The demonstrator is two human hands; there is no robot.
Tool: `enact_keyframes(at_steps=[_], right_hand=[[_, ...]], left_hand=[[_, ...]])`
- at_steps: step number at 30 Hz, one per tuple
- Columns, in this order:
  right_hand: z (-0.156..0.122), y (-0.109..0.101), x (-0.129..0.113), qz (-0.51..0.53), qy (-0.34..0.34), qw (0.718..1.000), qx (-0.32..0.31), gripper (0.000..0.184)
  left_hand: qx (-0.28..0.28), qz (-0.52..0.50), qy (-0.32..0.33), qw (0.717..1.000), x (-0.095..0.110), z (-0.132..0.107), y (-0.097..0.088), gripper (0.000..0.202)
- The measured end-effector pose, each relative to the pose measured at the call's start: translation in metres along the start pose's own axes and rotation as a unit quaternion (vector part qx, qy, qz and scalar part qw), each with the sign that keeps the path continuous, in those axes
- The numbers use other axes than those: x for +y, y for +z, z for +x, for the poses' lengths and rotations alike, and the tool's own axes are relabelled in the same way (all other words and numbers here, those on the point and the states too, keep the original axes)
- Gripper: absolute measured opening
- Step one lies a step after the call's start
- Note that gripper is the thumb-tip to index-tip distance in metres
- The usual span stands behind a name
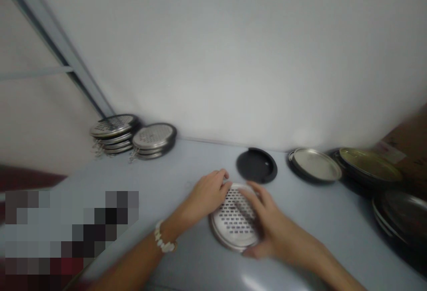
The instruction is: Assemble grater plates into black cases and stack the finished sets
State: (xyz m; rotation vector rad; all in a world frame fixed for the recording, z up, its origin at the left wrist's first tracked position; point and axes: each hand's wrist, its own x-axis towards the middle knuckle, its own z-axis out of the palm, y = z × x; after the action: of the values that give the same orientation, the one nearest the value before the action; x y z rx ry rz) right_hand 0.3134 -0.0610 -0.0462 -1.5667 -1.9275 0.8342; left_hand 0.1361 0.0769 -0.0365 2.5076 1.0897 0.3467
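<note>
Your left hand [207, 195] is gripping the upper rim of a perforated steel disc [235, 222], its fingers pressed together and curling over the edge. Your right hand [270, 229] is clasping the disc's right side, its fingers spread across the holes. The disc is sitting between your hands on the grey tabletop [173, 171]. A round black lid [256, 165] is lying at twelve o'clock, a stack of perforated discs [113, 133] is standing at ten o'clock, and a shallow steel pan [315, 165] is resting at one o'clock.
</note>
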Motion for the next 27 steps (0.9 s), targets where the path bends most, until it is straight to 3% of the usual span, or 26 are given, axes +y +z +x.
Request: enact_keyframes(at_steps=[10, 16, 27], right_hand=[[0.002, 0.008, 0.004, -0.037, -0.020, 0.999, 0.000, 0.123], [0.004, 0.009, 0.008, -0.084, -0.029, 0.996, -0.022, 0.124], [0.006, 0.019, 0.015, -0.178, -0.024, 0.983, -0.020, 0.134]], left_hand=[[-0.005, 0.014, 0.043, 0.999, -0.001, -0.001, 0.006, 0.023], [0.003, 0.074, 0.087, 0.993, 0.003, -0.003, 0.015, 0.026], [0.038, 0.133, 0.093, 0.986, 0.007, -0.001, 0.030, 0.024]])
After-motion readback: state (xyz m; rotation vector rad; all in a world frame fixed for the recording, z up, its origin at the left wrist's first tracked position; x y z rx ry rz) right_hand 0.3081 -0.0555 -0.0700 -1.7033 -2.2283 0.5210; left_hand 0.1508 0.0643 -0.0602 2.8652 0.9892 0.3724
